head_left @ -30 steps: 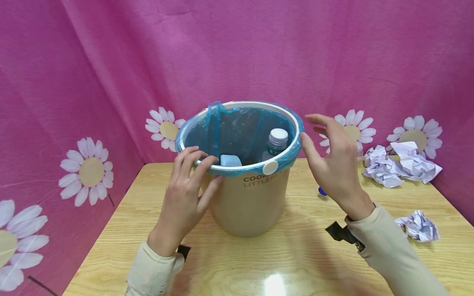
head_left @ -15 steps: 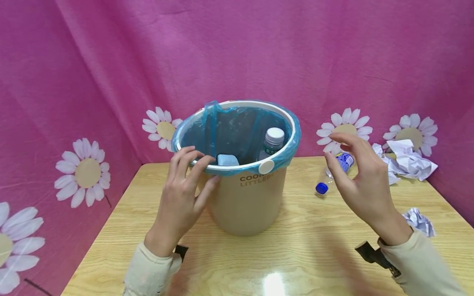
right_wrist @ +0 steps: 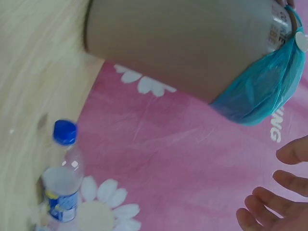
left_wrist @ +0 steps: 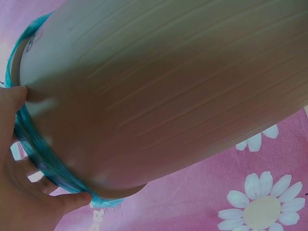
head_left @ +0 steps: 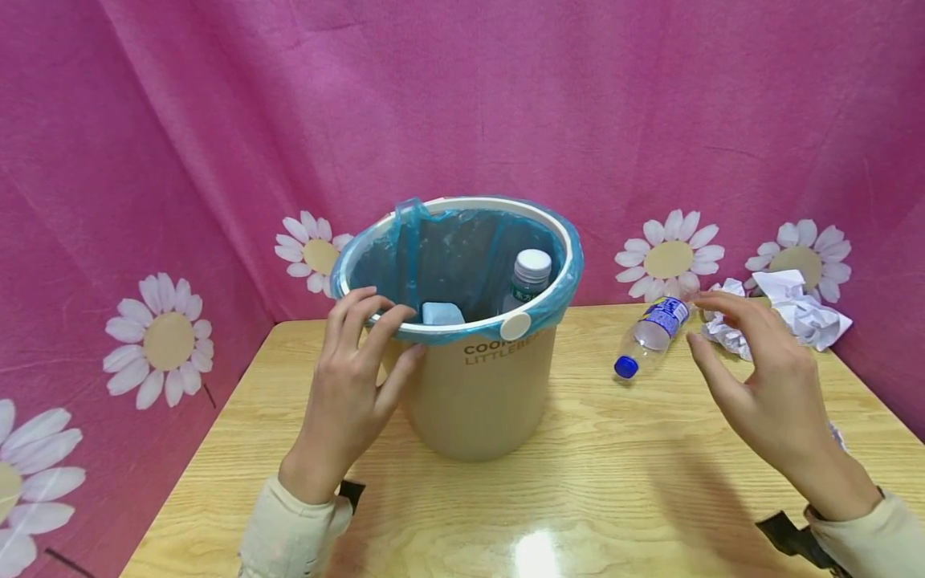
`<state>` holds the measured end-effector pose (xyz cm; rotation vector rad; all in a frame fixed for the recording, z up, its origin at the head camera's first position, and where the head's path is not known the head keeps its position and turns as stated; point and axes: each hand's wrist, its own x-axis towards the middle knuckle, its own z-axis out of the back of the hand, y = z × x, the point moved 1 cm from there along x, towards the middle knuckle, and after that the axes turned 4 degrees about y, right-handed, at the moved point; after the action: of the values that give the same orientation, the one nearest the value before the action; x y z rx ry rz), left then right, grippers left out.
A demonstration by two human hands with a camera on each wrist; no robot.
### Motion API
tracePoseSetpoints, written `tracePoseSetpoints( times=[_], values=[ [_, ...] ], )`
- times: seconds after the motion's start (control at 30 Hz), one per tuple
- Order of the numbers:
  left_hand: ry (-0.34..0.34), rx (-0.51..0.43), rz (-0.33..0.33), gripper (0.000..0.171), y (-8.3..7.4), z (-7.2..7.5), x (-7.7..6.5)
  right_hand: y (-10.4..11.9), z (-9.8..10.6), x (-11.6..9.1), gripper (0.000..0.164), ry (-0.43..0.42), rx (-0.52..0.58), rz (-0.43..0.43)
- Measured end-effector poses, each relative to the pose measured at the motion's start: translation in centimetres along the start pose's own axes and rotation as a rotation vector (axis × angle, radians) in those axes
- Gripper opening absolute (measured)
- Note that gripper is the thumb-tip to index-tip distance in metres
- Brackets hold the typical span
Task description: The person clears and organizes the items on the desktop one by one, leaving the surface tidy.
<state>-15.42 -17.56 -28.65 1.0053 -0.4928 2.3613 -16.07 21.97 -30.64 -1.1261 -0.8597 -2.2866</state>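
A beige trash can (head_left: 477,401) stands upright on the table, lined with a blue plastic bag (head_left: 565,291) folded over its white rim. My left hand (head_left: 354,377) grips its near-left rim through the bag. The left wrist view shows the thumb (left_wrist: 18,95) on the outer wall. Inside the can are a white-capped bottle (head_left: 531,277) and a pale blue object (head_left: 442,313); their lower parts are hidden. My right hand (head_left: 776,385), fingers spread and holding nothing, hovers right of a clear plastic bottle (head_left: 652,333) with a blue cap, which lies on the table.
Crumpled white paper balls (head_left: 804,309) lie at the table's back right; another piece (head_left: 837,435) is mostly hidden behind my right hand. A pink curtain (head_left: 462,96) with daisies borders the back and left of the wooden table (head_left: 578,490).
My right hand has moved right, away from the can's rim, and the blue-capped bottle has come into full sight. The left hand keeps its place on the rim.
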Motion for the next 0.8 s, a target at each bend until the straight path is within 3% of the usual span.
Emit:
tracePoseSetpoints(
  times=[0.4,0.8],
  values=[
    [-0.004,-0.003,-0.001,0.045,0.0,0.0,0.0,-3.0,2.1,-3.1,0.040,0.047,-0.069,-0.050],
    [-0.016,-0.010,-0.016,0.043,0.1,-0.1,0.0,-6.4,3.5,-6.7,0.039,0.049,-0.109,-0.187]
  ],
)
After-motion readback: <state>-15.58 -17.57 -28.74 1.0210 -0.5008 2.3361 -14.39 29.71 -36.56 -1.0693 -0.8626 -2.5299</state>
